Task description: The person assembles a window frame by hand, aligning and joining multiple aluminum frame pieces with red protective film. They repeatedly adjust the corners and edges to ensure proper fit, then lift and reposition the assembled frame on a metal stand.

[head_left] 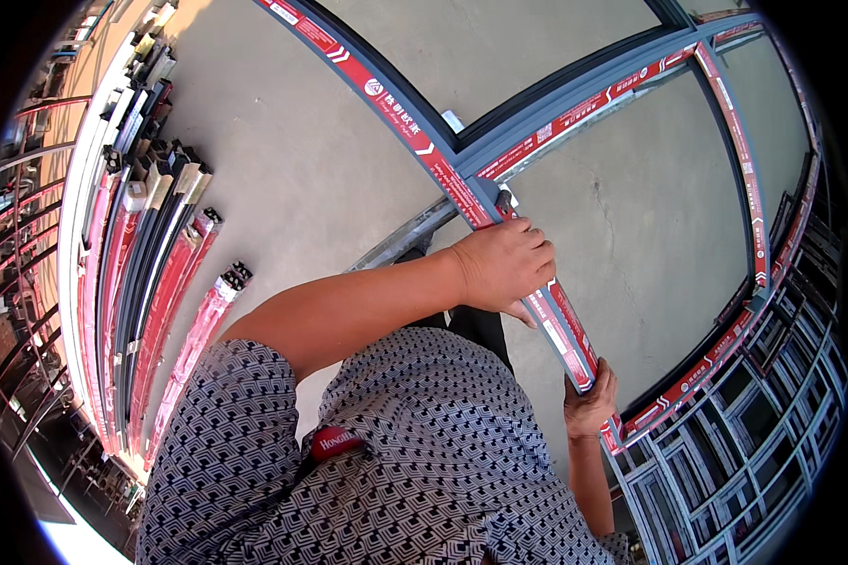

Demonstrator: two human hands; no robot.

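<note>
A large grey window frame [561,325] with red printed protective film spans the upper and right part of the view. My left hand [507,266] is closed over its near side bar, just below the joint with the crossbar [575,118]. A small dark object [505,202] shows beyond the knuckles; I cannot make out what it is. Lower down, my right hand [591,400] wraps round the near end of the same bar, its fingers partly hidden behind it. Close to that hand lies the corner of the bottom bar [614,433], also covered in red film.
A grey metal bar [405,235] runs slantwise beneath the frame. Long bundles of profiles [170,311] in red and dark wrapping lie on the floor at left. Racked grey frames [725,471] stand at lower right. Grey concrete floor [292,141] shows between.
</note>
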